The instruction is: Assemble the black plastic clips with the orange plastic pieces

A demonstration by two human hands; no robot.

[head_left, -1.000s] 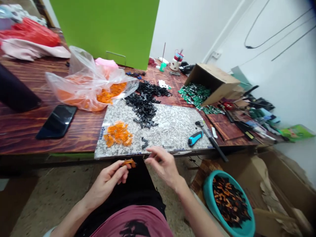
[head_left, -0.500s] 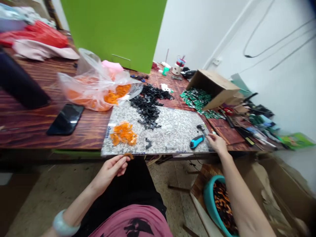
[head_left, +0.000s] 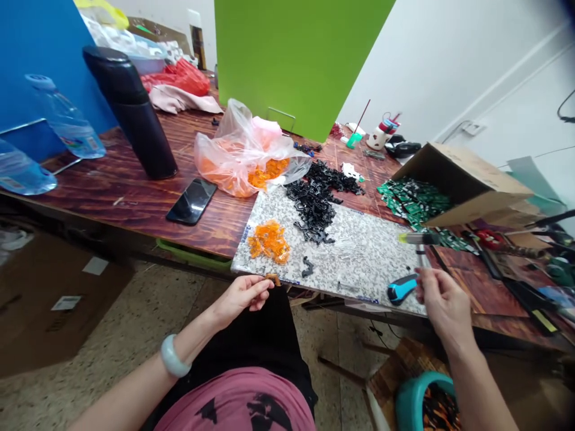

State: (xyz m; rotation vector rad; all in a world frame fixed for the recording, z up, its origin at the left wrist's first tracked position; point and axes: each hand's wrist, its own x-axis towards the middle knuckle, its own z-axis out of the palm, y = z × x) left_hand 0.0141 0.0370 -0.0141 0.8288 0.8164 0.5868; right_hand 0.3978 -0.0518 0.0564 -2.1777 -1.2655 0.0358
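Pinching orange clip [head_left: 272, 279] in left hand [head_left: 242, 299], clamping hammer [head_left: 422, 239] in right hand [head_left: 445, 302]; seemingly done with basin pieces [head_left: 441, 409] below right grip, not loose black clips [head_left: 314, 208] beyond left

White wall [head_left: 422, 66] at back & R, w/ socket [head_left: 474, 127]. Lg green panel [head_left: 296, 54] upright at back of table [head_left: 117, 194], approx mid; blue panel [head_left: 27, 42] far L. Table dk reddish-brown wood, streaky grain, slight sheen. Green strip [head_left: 193, 253] under its front edge, L of ctr. Floor [head_left: 153, 329] beige, speckled. Wood stool [head_left: 389, 374] lower R. Light bright.
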